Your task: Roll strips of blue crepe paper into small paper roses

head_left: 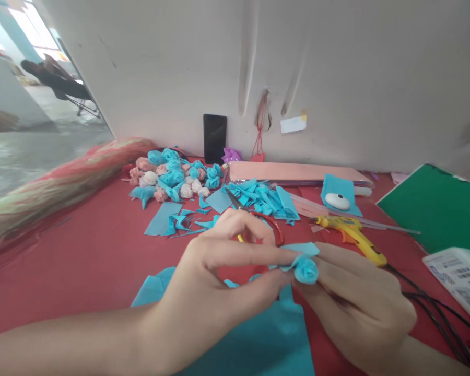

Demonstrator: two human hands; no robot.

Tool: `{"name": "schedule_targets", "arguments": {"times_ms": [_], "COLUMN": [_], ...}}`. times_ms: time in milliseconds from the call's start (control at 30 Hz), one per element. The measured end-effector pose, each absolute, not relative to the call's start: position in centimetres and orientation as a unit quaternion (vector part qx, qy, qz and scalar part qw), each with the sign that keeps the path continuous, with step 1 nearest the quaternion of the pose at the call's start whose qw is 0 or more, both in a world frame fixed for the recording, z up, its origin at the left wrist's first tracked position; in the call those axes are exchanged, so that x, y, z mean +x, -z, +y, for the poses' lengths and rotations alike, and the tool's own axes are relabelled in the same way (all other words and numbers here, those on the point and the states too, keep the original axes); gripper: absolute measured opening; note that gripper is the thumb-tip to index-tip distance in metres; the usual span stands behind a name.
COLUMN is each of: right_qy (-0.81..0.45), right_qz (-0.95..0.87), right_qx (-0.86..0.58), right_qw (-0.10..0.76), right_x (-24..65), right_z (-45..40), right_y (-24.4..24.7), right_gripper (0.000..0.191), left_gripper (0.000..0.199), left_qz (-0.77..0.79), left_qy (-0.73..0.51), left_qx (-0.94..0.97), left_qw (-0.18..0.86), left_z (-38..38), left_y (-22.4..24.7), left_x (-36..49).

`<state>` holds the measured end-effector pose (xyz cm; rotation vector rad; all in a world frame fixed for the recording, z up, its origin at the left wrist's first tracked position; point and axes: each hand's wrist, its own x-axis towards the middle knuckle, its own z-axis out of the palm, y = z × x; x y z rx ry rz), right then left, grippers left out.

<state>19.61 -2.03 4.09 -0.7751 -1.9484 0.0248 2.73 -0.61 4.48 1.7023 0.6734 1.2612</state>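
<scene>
Between my two hands is a small blue crepe paper rose, its petals wound in a spiral and a loose flap of paper standing behind it. My left hand pinches the flower's left side between thumb and forefinger. From the right, my right hand closes its fingers on the same rose. Beneath them lies a larger piece of blue crepe paper. Just beyond my left hand, red-handled scissors rest partly hidden by my fingers, their blades on a heap of blue paper strips.
Finished blue, pink and white paper roses are piled at the back left. A yellow glue gun lies on the right, its cables trailing past a white power strip. A phone leans on the wall; a green board stands right.
</scene>
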Motion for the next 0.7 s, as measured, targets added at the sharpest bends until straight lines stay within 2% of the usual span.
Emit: {"name": "schedule_targets", "arguments": {"times_ms": [300, 633, 700], "right_qy": [0.002, 0.001, -0.011], "right_qz": [-0.795, -0.778, -0.768], "right_qx": [-0.336, -0.389, -0.406], "right_qw": [0.505, 0.494, 0.495], "right_x": [19.73, 19.67, 19.66], "right_z": [-1.79, -2.06, -2.25], "right_y": [-4.01, -4.06, -3.86], "right_gripper": [0.027, 0.015, 0.022], "left_gripper": [0.029, 0.022, 0.018], "left_qz": [0.284, 0.293, 0.298], "left_qy": [-0.527, -0.486, -0.487], "left_qx": [0.679, 0.697, 0.698], "left_qw": [0.426, 0.437, 0.432], "left_z": [0.05, 0.25, 0.29], "left_y": [-4.89, -5.1, -5.14], "left_x": [2.8, 2.56, 2.58]}}
